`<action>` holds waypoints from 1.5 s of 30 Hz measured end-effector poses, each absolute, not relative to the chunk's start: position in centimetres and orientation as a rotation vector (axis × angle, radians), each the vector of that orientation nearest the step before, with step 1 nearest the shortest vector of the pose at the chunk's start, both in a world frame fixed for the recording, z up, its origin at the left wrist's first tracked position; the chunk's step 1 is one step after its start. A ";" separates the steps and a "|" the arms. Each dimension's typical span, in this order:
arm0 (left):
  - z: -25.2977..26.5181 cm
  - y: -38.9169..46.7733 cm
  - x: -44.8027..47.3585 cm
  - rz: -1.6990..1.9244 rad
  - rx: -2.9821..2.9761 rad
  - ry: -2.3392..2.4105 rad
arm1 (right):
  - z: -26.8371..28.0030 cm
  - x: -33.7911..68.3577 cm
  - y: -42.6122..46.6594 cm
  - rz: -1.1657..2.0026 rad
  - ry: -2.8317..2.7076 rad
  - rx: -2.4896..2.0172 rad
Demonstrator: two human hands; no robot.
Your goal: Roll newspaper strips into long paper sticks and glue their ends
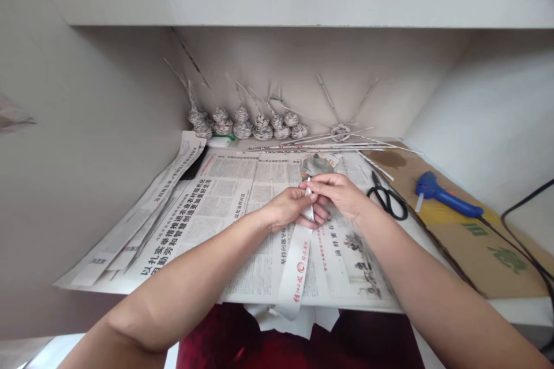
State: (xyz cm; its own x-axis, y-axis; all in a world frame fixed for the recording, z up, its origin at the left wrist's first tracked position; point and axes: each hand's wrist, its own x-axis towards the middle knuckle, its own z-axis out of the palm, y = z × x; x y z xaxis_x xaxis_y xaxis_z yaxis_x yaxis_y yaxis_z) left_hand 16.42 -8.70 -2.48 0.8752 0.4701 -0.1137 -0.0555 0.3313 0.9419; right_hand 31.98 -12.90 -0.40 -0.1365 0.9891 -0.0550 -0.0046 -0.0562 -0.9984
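A newspaper strip (295, 271) runs from between my hands down over the table's front edge, its upper end rolled into a narrow tube. My left hand (294, 207) pinches this rolled part from the left, the thumb lying over it. From the right, my right hand (331, 191) grips its upper tip between thumb and fingers. The two hands touch each other, and some fingertips are hidden. Just beyond them lies a flat printed picture in grey and orange (318, 166). Under everything, newspaper sheets (259, 184) cover the table.
Black scissors (387, 199) lie to the right. Farther right, a blue glue gun (448, 195) rests on cardboard (471, 259), its cord trailing right. Several woven paper gourds (262, 127) line the back wall beside a woven starburst (340, 132) and paper sticks (311, 147). Cut strips (142, 213) are stacked left.
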 end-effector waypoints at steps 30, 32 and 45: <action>-2.2 -9.5 16.6 0.307 1.226 0.462 | -0.1 32.3 -12.7 1.317 -1.054 -1.220; -2.2 -9.6 16.6 0.303 1.237 0.469 | -0.2 32.3 -12.6 1.293 -1.031 -1.227; -2.2 -9.4 16.5 0.302 1.264 0.420 | -0.4 32.5 -12.7 1.419 -1.080 -1.213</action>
